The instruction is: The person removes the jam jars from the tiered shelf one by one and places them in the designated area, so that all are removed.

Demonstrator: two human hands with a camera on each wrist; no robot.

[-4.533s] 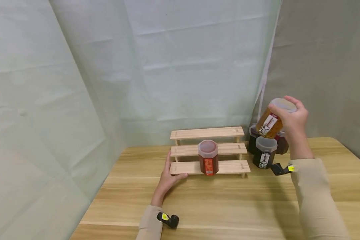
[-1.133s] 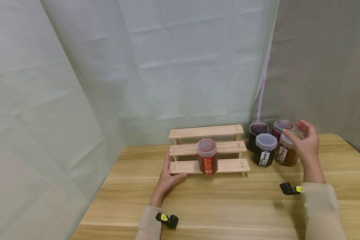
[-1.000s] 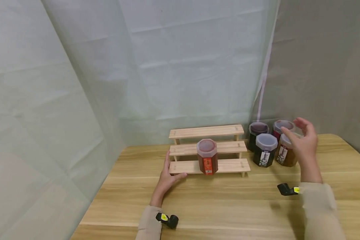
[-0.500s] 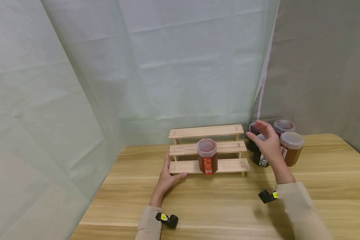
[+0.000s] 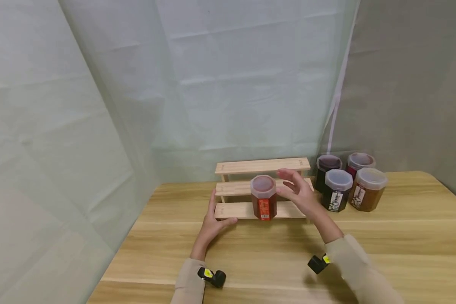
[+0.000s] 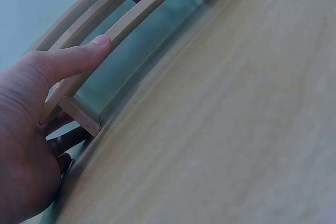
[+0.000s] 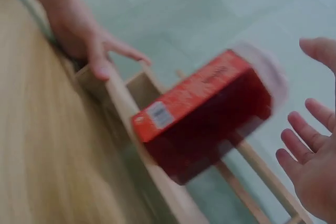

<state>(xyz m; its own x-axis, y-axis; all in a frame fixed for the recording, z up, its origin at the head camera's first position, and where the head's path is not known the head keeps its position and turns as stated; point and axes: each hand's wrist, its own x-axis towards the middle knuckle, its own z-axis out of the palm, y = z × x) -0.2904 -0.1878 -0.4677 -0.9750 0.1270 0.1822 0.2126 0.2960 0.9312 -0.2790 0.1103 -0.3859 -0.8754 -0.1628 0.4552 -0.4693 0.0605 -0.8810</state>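
A three-tier wooden display stand (image 5: 235, 210) stands against the back curtain. On its lowest step sits a red-brown jar (image 5: 264, 204) with an orange-red label and a translucent octagonal lid. My left hand (image 5: 210, 228) grips the stand's left end; in the left wrist view the thumb (image 6: 79, 59) lies along the front plank and the fingers reach behind the leg. Just right of the jar is my right hand (image 5: 302, 195), its thumb and fingers spread. The right wrist view shows a gap between the hand (image 7: 320, 156) and the jar (image 7: 205, 124).
Several lidded jars stand grouped right of the stand: a dark jar (image 5: 337, 196) in front, an amber jar (image 5: 368, 194) beside it, and others behind. Fabric curtains (image 5: 243, 84) rise behind the wooden table (image 5: 251, 257).
Earlier the right hand held the amber jar in the air; that jar now stands among the group. The right hand has swung left to the red-brown jar. The left hand keeps its place.
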